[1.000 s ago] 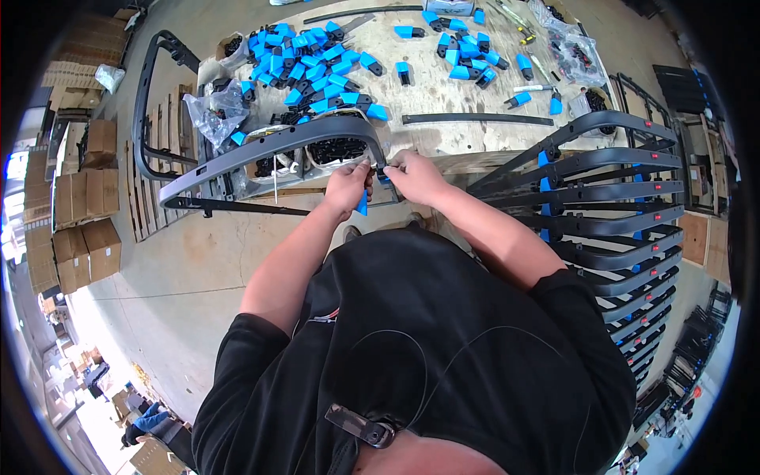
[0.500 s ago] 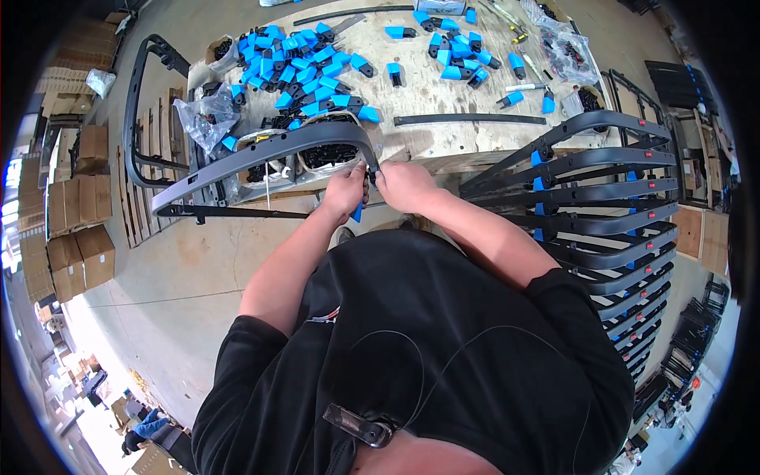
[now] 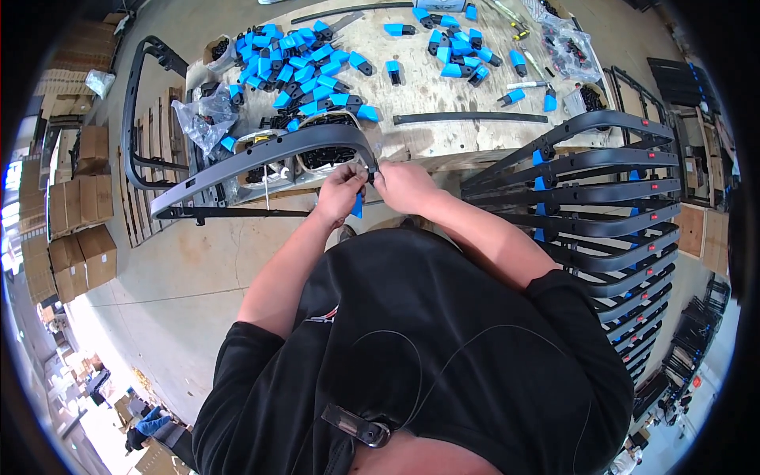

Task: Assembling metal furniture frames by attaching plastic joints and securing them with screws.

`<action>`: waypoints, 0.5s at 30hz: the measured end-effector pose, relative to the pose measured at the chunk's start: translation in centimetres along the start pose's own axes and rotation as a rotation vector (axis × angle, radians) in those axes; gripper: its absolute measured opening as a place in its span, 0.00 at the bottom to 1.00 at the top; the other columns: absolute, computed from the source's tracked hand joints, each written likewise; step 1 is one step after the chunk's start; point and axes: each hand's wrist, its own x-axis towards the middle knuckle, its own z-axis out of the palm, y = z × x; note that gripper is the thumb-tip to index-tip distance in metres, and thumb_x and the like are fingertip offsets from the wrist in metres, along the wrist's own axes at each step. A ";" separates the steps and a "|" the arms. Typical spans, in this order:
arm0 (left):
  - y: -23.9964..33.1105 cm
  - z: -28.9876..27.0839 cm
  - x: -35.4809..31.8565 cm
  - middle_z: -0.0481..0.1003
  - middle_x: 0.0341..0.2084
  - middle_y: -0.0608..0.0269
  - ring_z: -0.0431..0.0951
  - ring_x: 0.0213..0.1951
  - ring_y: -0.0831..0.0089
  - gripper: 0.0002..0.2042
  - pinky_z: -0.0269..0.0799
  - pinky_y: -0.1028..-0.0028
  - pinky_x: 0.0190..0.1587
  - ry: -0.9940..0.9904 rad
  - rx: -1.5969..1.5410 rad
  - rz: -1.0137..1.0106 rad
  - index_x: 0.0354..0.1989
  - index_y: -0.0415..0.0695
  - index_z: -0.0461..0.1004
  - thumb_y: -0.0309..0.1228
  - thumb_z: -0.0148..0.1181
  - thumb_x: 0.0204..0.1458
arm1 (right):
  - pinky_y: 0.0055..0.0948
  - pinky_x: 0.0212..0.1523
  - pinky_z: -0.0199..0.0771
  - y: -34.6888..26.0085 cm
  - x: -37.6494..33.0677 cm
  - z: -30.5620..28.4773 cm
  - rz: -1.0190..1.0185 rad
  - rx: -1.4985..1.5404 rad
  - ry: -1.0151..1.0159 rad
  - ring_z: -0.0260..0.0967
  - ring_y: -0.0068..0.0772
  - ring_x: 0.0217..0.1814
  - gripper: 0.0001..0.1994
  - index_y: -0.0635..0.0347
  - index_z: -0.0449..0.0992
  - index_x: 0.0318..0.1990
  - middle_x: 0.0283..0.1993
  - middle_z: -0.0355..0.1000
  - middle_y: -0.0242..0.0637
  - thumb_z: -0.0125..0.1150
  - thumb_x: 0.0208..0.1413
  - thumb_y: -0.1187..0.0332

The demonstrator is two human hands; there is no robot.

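A black curved tube frame spans from the left over the table's front edge, and its bent end comes down between my hands. My right hand is closed around that end, with the fingertips partly hidden. Just left of it, my left hand has thumb and fingers pinched together; what they hold is too small to make out. A blue end piece hangs below the frame's end, beside my left fingers. Behind the frame stands a tub of small black parts.
Many blue-and-black end pieces lie heaped on the wooden table. A flat black strip lies near its front edge. Stacked black frames rise at my right, cardboard boxes at far left. Another frame stands left of the table.
My left hand has drawn slightly left from the frame's end, showing more of the gap there. My right hand and the frame have barely moved.
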 end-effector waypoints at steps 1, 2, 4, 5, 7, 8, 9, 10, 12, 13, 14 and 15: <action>0.1 -0.4 -0.2 0.73 0.28 0.66 0.72 0.26 0.78 0.09 0.70 0.75 0.29 -0.012 0.036 0.057 0.38 0.41 0.74 0.34 0.54 0.66 | 0.55 0.42 0.75 0.1 0.0 0.1 0.001 0.003 0.001 0.77 0.59 0.39 0.15 0.66 0.74 0.37 0.34 0.77 0.55 0.49 0.64 0.61; 0.1 -0.5 -0.3 0.74 0.31 0.66 0.72 0.26 0.77 0.08 0.72 0.74 0.30 -0.025 0.071 0.113 0.38 0.41 0.74 0.33 0.55 0.66 | 0.55 0.41 0.75 0.1 0.0 0.1 -0.004 0.007 0.002 0.77 0.59 0.38 0.15 0.66 0.74 0.37 0.34 0.77 0.55 0.49 0.64 0.60; 0.7 -0.4 -0.9 0.74 0.29 0.66 0.72 0.26 0.77 0.10 0.72 0.75 0.30 0.024 -0.017 0.082 0.37 0.41 0.74 0.34 0.54 0.66 | 0.55 0.41 0.75 0.2 0.1 0.2 -0.007 0.012 0.004 0.77 0.59 0.38 0.15 0.66 0.74 0.36 0.34 0.77 0.55 0.49 0.64 0.60; 1.1 -0.2 -1.2 0.73 0.28 0.65 0.73 0.26 0.77 0.11 0.72 0.75 0.30 0.073 -0.107 0.052 0.35 0.41 0.74 0.36 0.54 0.66 | 0.55 0.41 0.75 0.2 0.1 0.2 -0.001 0.015 0.005 0.77 0.59 0.38 0.15 0.66 0.74 0.36 0.34 0.77 0.54 0.49 0.63 0.60; 1.5 0.0 -0.4 0.73 0.26 0.66 0.72 0.25 0.77 0.13 0.71 0.74 0.28 0.113 0.062 -0.024 0.36 0.42 0.74 0.39 0.54 0.66 | 0.55 0.40 0.75 0.1 0.1 0.3 0.003 0.018 0.006 0.77 0.59 0.38 0.15 0.66 0.74 0.36 0.33 0.77 0.54 0.49 0.63 0.60; 2.0 0.2 -0.4 0.73 0.25 0.66 0.71 0.23 0.77 0.14 0.70 0.73 0.26 0.154 0.230 -0.099 0.37 0.42 0.74 0.42 0.54 0.66 | 0.55 0.40 0.75 0.2 0.1 0.2 0.001 0.018 0.009 0.77 0.60 0.38 0.15 0.66 0.74 0.36 0.33 0.77 0.54 0.50 0.63 0.60; 2.2 0.9 -0.6 0.71 0.24 0.66 0.70 0.22 0.76 0.17 0.70 0.71 0.25 0.163 0.139 -0.228 0.35 0.43 0.73 0.45 0.51 0.67 | 0.55 0.40 0.75 0.2 0.0 0.2 0.000 0.019 0.013 0.77 0.60 0.38 0.15 0.66 0.74 0.36 0.33 0.77 0.54 0.50 0.63 0.60; 1.8 0.9 -0.4 0.71 0.24 0.66 0.70 0.22 0.76 0.17 0.70 0.71 0.25 0.166 0.137 -0.224 0.35 0.43 0.73 0.45 0.51 0.67 | 0.55 0.40 0.75 0.2 0.1 0.3 -0.005 0.018 0.014 0.77 0.60 0.38 0.15 0.66 0.74 0.36 0.33 0.77 0.54 0.50 0.63 0.60; 0.9 0.7 0.1 0.70 0.23 0.66 0.71 0.22 0.75 0.18 0.70 0.71 0.25 0.036 -0.036 -0.275 0.34 0.43 0.72 0.45 0.49 0.67 | 0.55 0.40 0.75 0.1 0.1 0.4 -0.005 0.033 0.020 0.76 0.60 0.38 0.15 0.66 0.74 0.36 0.34 0.77 0.54 0.50 0.63 0.61; 1.0 0.5 0.1 0.70 0.24 0.65 0.71 0.23 0.74 0.16 0.71 0.71 0.26 0.032 -0.007 -0.296 0.35 0.43 0.72 0.43 0.49 0.67 | 0.55 0.40 0.75 0.1 0.1 0.4 -0.007 0.034 0.019 0.76 0.60 0.38 0.15 0.66 0.74 0.36 0.34 0.77 0.54 0.50 0.63 0.61; 0.6 0.2 0.2 0.70 0.24 0.65 0.71 0.23 0.74 0.16 0.71 0.71 0.26 0.035 -0.007 -0.296 0.35 0.43 0.72 0.43 0.49 0.67 | 0.55 0.41 0.75 0.1 0.1 0.4 -0.005 0.032 0.021 0.76 0.60 0.38 0.15 0.65 0.74 0.36 0.34 0.77 0.54 0.50 0.63 0.61; 0.1 -0.1 0.2 0.70 0.24 0.65 0.71 0.23 0.74 0.16 0.71 0.72 0.26 0.001 -0.027 -0.130 0.35 0.43 0.72 0.42 0.49 0.67 | 0.55 0.41 0.75 0.1 0.1 0.4 -0.003 0.031 0.023 0.76 0.60 0.38 0.15 0.65 0.74 0.36 0.34 0.77 0.54 0.50 0.63 0.61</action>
